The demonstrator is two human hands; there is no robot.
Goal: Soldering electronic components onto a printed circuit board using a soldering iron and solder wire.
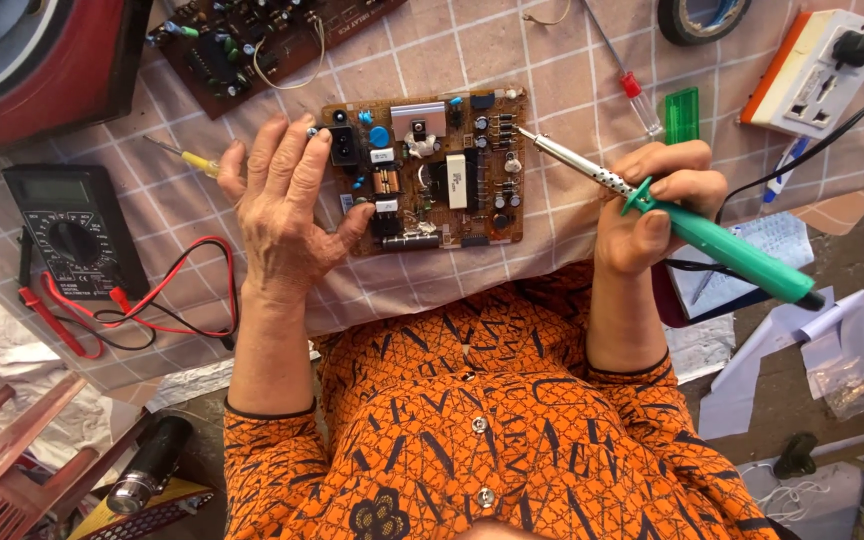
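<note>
Circuit board (430,170), brown and crowded with capacitors, a coil and a metal heat sink, lies flat on the checked tablecloth (552,60) right in front of me. My left hand (287,205) rests spread and flat over its left edge, fingers on the cloth and thumb touching the lower left corner, pinning it rather than pinching anything. My right hand (652,205) is curled tight around the green handle of the soldering iron (672,215), whose metal tip touches the board's upper right corner beside a row of small diodes.

Risks as I judge them: the tip sits very near neighbouring parts, so a small slip could bridge joints or scorch a component. The iron's cord runs back toward the power strip (822,70) and could tug my wrist off line. My left thumb is on the same board as the hot tip, though well apart from it.

Further out, a black multimeter (72,235) with red and black leads lies to my left, a yellow-handled screwdriver (187,155) near my fingertips, a second board (252,40) above, a red-handled screwdriver (622,70) and a green lighter (682,113) near the iron. No container shows here, so I can report no contents.
</note>
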